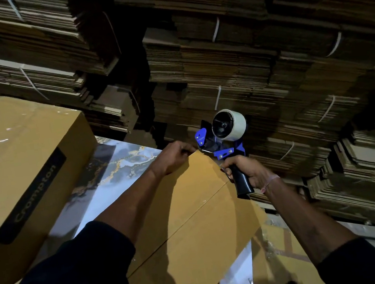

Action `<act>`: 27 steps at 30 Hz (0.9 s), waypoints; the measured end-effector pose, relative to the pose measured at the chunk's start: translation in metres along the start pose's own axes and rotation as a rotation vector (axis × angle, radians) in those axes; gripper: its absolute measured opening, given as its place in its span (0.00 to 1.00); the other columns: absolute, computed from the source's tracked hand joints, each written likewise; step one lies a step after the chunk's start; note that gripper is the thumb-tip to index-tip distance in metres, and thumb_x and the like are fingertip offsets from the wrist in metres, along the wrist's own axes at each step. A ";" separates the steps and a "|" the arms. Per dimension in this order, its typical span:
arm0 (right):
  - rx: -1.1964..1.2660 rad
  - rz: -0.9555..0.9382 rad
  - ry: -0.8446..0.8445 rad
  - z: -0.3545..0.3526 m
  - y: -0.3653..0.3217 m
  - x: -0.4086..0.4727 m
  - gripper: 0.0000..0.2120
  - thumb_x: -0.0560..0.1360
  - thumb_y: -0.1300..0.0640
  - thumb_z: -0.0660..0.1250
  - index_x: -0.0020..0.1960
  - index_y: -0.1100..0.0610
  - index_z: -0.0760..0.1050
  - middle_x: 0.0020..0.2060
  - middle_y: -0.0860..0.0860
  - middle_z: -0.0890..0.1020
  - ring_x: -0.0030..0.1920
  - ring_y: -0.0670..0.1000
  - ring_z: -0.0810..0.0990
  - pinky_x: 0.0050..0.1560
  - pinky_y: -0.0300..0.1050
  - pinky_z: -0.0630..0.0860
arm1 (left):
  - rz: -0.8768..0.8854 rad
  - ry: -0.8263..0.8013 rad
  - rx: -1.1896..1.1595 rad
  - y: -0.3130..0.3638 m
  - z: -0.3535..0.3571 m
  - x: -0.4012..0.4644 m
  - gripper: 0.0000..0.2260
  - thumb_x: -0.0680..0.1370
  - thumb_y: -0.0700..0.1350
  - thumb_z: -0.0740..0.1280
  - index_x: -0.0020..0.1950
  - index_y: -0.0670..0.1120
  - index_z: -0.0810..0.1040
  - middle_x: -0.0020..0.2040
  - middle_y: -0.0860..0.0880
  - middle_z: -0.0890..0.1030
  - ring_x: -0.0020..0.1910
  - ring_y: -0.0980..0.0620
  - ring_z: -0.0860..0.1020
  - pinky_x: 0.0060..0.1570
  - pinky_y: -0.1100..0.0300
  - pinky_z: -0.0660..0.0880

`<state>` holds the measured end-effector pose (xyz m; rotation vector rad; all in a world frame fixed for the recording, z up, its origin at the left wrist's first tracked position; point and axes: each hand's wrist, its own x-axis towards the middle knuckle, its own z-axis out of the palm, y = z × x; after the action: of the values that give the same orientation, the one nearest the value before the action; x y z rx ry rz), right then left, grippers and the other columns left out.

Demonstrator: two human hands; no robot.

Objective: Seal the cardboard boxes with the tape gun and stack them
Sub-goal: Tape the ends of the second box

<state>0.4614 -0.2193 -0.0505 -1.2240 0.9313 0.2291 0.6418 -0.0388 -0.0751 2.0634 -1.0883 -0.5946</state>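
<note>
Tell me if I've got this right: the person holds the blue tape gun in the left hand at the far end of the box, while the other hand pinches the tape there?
Not quite. The head view shows the blue tape gun in the right hand, which grips its black handle. The left hand pinches the tape at the far end of the box.

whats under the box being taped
The box rests on a marbled tabletop, visible along its left side. What lies directly beneath it is covered.
</note>
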 end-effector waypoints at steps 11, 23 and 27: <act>0.021 -0.043 0.000 -0.005 0.006 0.002 0.01 0.75 0.65 0.68 0.44 0.60 0.77 0.29 0.52 0.75 0.28 0.48 0.71 0.28 0.39 0.72 | -0.169 0.140 -0.202 0.020 0.032 0.004 0.24 0.76 0.40 0.74 0.71 0.46 0.76 0.63 0.45 0.84 0.64 0.46 0.81 0.65 0.51 0.77; -0.173 -0.063 -0.006 -0.009 0.004 -0.009 0.06 0.73 0.63 0.68 0.38 0.58 0.77 0.30 0.53 0.75 0.29 0.49 0.71 0.32 0.43 0.70 | -0.149 0.287 -0.121 0.029 0.044 -0.008 0.15 0.81 0.39 0.70 0.67 0.39 0.80 0.62 0.42 0.84 0.63 0.47 0.81 0.48 0.70 0.67; -0.220 -0.086 0.010 -0.007 0.003 -0.013 0.08 0.73 0.64 0.68 0.36 0.58 0.74 0.29 0.53 0.73 0.28 0.50 0.70 0.29 0.42 0.69 | -0.137 0.284 -0.072 0.028 0.045 -0.009 0.14 0.81 0.41 0.69 0.67 0.42 0.80 0.62 0.43 0.84 0.64 0.46 0.81 0.53 0.61 0.73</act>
<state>0.4480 -0.2202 -0.0439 -1.4656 0.8760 0.2621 0.5929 -0.0592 -0.0813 2.0940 -0.7570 -0.3842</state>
